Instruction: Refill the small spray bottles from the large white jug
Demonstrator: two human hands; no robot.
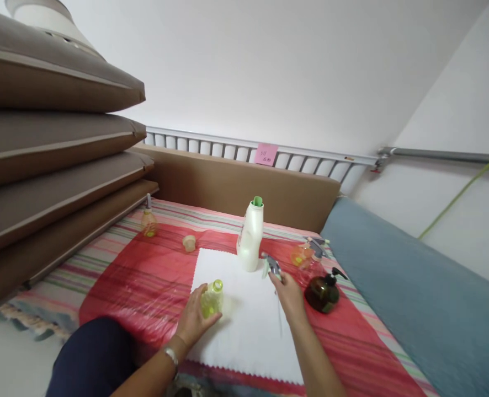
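My left hand (195, 314) is wrapped round a yellow-green see-through bottle (212, 300) whose neck is bare and open at the top. It stands on, or just above, a white scallop-edged mat (248, 336). Over the mat's right side, my right hand (288, 295) grips a grey and pale-green spray nozzle (272, 266), its thin tube hanging down below the hand. Behind both hands a tall white jug (250, 237) stands upright at the mat's far edge, with a green piece (257, 202) in its mouth.
Right of the mat are a dark brown pump bottle (322, 293), a pink spray bottle (312, 270) and an orange one (301, 255). Far left stands an amber spray bottle (149, 223); a beige cap (189, 243) lies nearer the mat. Stacked cushions (62, 127) rise at left.
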